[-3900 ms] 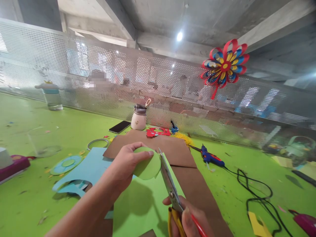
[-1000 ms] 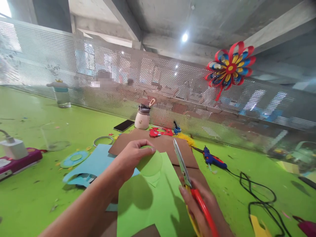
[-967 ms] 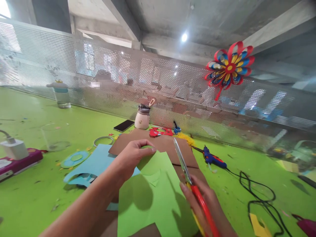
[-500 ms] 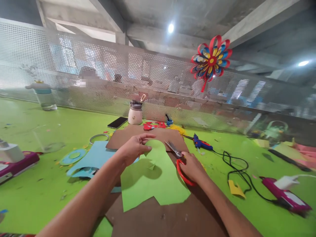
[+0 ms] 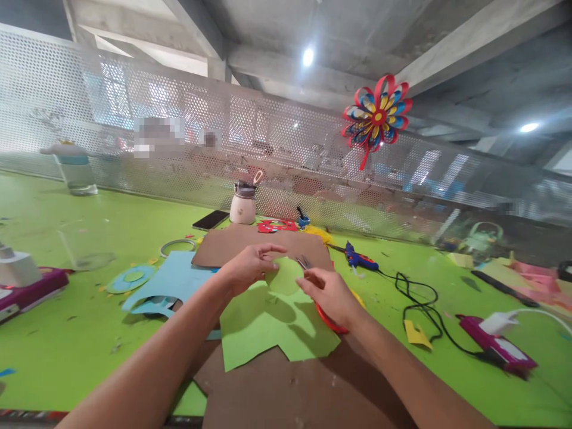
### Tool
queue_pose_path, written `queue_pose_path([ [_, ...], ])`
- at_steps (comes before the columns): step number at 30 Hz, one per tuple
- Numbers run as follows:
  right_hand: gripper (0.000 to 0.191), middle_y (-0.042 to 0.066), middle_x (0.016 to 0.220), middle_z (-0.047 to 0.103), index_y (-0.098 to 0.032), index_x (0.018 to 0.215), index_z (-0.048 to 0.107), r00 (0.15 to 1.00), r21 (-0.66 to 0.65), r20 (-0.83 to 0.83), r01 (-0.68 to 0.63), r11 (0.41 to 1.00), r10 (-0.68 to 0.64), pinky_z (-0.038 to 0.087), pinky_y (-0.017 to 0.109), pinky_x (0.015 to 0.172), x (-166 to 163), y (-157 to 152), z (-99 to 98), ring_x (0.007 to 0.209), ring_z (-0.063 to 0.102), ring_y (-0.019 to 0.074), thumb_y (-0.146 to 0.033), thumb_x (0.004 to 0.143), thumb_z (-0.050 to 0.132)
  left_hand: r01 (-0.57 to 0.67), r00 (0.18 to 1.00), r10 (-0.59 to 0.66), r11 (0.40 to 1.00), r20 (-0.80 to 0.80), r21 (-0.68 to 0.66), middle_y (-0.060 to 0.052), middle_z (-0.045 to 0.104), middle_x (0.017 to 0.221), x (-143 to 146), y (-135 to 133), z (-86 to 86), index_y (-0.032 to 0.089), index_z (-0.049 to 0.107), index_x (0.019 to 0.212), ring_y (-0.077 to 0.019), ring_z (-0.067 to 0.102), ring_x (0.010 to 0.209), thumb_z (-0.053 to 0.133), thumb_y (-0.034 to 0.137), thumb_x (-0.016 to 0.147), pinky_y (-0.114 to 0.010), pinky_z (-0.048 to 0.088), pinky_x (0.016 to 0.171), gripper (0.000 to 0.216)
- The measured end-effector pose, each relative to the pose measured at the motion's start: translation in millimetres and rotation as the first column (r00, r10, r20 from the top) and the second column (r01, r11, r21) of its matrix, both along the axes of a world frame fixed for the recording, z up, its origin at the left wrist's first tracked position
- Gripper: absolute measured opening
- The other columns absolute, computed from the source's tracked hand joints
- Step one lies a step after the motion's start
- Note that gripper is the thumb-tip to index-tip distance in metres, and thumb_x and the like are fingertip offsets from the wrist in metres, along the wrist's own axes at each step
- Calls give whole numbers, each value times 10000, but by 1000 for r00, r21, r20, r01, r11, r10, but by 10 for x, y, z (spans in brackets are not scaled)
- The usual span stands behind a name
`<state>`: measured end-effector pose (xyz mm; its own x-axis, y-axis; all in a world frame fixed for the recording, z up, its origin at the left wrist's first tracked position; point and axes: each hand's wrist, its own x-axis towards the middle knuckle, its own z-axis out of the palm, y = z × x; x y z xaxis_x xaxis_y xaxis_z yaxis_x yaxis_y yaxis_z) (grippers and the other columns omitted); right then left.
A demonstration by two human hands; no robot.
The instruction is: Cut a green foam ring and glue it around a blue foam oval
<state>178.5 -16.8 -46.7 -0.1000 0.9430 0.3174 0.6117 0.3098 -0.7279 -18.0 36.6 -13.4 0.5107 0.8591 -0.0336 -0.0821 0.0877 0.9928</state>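
Green paper circle, apparently already cut round, is pinched in your left grip; your right grip wraps around scissors just beside it. Below both lies the notched sheet; whether trimming remains, I cannot tell.

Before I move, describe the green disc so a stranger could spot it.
On the table, find the cardboard. Above it, between the left hand and the right hand, is the green disc: plain, round, unlike the angular green sheet below.
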Motion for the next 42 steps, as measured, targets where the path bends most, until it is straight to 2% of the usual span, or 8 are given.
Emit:
queue_pose_path([
  [4,348,-22,489,585,-165,607,583,996,28,-83,-39,999,42,412,233,469,-116,30,-9,480,557,130,-402,854,522,-4,1000,5,1000,26,-14,-23,670,682,-5,-16,19,128,650,963,-123,593,567,740,215,615,-251,453,561,369],
  [9,330,-54,538,575,-152,675,577,994,77,-71,-75,994,80,434,230,466,31,192,-93,461,551,100,-378,900,493,-208,974,210,978,82,-35,-44,643,594,-79,143,-78,118,613,704,-137,619,576,601,460,743,-262,476,607,345],
  [13,321,-38,542,538,-174,619,564,1000,212,-18,-7,977,11,415,249,524,163,244,-148,525,520,121,-345,885,511,-346,935,348,938,74,-28,16,591,505,-90,202,-146,152,546,647,-108,626,583,636,413,732,-202,451,604,289],
  [22,202,89,875,624,-203,965,644,993,449,94,-100,888,64,459,346,743,58,46,-200,813,569,218,-191,892,456,75,996,-79,988,-31,-133,-130,706,728,80,38,-116,109,602,1001,-235,676,655,595,541,726,-358,506,615,513],
  [28,271,103,999,619,-237,1035,661,995,477,-5,-82,875,96,461,425,861,24,35,-213,945,565,249,-141,849,489,8,999,-7,1000,49,-12,-22,658,724,60,81,-149,132,644,861,-134,633,665,749,216,635,-318,490,766,263],
  [33,489,101,1232,530,-254,1234,511,955,384,-280,21,923,95,410,456,969,72,62,-209,1138,505,265,-96,772,522,-26,998,21,996,63,83,-10,650,716,40,71,-101,158,637,914,-117,603,646,712,212,674,-284,482,687,258],
  [38,361,83,1026,643,-231,1238,459,837,174,-534,-25,984,116,534,365,783,64,61,-171,931,641,218,-215,878,443,28,1000,-26,986,-14,163,-60,673,823,68,36,-77,140,604,1048,-158,621,729,675,213,697,-310,480,690,366],
  [42,441,-3,825,618,-260,1225,481,772,88,-628,-51,995,95,515,273,647,24,14,-126,726,624,154,-254,802,606,43,998,-31,974,-60,221,-29,653,788,109,-7,-57,159,554,1163,-154,608,725,669,183,686,-314,481,707,492],
])
